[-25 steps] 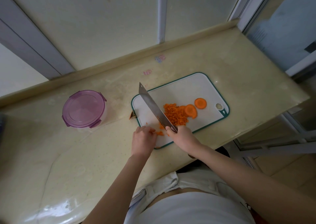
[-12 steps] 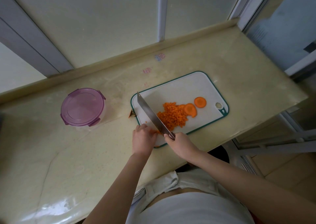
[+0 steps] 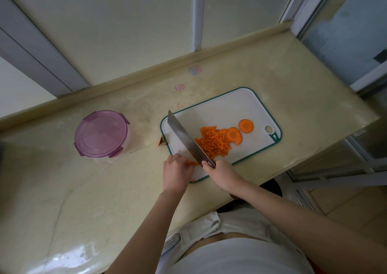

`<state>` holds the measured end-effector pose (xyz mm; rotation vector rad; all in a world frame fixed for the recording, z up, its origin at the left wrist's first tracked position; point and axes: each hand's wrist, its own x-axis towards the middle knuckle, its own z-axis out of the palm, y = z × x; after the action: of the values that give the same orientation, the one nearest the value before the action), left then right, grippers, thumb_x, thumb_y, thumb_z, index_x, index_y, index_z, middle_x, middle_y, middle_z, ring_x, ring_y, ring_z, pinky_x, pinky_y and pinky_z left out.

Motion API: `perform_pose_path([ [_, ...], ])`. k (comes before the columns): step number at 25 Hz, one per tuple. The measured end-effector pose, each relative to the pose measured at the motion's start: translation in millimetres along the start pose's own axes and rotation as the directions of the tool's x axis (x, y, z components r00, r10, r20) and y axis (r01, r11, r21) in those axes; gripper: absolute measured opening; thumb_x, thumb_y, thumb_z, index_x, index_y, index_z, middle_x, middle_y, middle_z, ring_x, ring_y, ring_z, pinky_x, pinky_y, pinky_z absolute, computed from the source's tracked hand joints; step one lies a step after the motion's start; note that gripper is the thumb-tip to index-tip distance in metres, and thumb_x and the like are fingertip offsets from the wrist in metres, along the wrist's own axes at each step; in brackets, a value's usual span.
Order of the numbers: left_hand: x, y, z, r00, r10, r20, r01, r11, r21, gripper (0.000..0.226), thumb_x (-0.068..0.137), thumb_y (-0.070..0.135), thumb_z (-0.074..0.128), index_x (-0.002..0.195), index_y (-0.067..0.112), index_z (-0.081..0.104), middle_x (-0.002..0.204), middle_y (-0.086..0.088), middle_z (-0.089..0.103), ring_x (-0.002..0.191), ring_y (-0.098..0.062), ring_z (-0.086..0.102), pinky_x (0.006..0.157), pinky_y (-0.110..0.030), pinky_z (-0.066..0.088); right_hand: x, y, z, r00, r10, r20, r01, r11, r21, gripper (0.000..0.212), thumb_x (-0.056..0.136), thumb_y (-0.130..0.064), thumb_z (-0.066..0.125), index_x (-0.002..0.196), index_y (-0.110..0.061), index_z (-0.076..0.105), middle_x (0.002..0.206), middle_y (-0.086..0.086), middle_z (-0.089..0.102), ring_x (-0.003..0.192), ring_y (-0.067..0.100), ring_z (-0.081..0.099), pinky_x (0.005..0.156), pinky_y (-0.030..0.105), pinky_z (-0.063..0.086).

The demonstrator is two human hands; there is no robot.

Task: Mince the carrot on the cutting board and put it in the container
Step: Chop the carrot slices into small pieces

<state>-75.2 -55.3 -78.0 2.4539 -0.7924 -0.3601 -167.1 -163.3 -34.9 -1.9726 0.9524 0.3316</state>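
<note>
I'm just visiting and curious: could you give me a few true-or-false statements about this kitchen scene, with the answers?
1. The right hand holds the knife. True.
2. The container's lid is off. False: the purple lid sits on the container.
3. All the carrot is minced. False: round slices lie beside the minced pile.
4. The container stands left of the cutting board. True.
</note>
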Motion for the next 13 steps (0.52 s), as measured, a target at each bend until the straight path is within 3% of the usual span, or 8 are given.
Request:
perform_pose_path([
  [4,0,1,0,0.999,-0.034,0.027,0.034,0.999,-0.002,0.006,0.077,0.022,0.072,0.080,0.017,0.075,0.083,-0.004,0.065,0.085,-0.027,0.053,0.070,-0.028,0.029,6,-6,0,0.997,-0.012,-0.072,0.014,1.000,0.026,0.041,0.097,-0.030,0.050,0.063,-0.006,0.048,0.063,0.010,0.051,0.062,0.023,0.051,0.053,0.026,0.031],
  [6,1,1,-1,0.999,-0.043,0.032,0.044,0.999,-0.025,0.008,0.077,0.022,0.073,0.080,0.015,0.075,0.084,-0.004,0.066,0.085,-0.026,0.052,0.071,-0.029,0.030,7,-8,-2,0.997,0.006,-0.075,-0.002,0.999,0.048,0.039,0.096,-0.032,0.050,0.068,-0.006,0.052,0.064,0.010,0.051,0.061,0.023,0.050,0.050,0.027,0.031],
  [9,4,0,-1,0.997,-0.069,0.046,0.072,0.996,-0.054,0.009,0.076,0.021,0.074,0.078,0.012,0.073,0.083,-0.005,0.066,0.085,-0.025,0.053,0.073,-0.030,0.034,4,-9,-8,0.999,0.017,-0.051,-0.014,0.998,0.057,0.038,0.096,-0.036,0.049,0.073,-0.006,0.055,0.056,0.000,0.044,0.049,0.013,0.042,0.038,0.014,0.029],
  [13,2,-3,-2,0.998,-0.046,0.044,0.052,0.991,-0.126,0.005,0.075,0.014,0.073,0.076,0.009,0.073,0.079,-0.007,0.066,0.082,-0.027,0.055,0.074,-0.034,0.043,-2,-7,-13,1.000,0.007,-0.031,-0.006,0.999,0.032,0.039,0.096,-0.037,0.049,0.065,-0.014,0.048,0.054,-0.003,0.042,0.046,0.008,0.040,0.038,0.011,0.029],
])
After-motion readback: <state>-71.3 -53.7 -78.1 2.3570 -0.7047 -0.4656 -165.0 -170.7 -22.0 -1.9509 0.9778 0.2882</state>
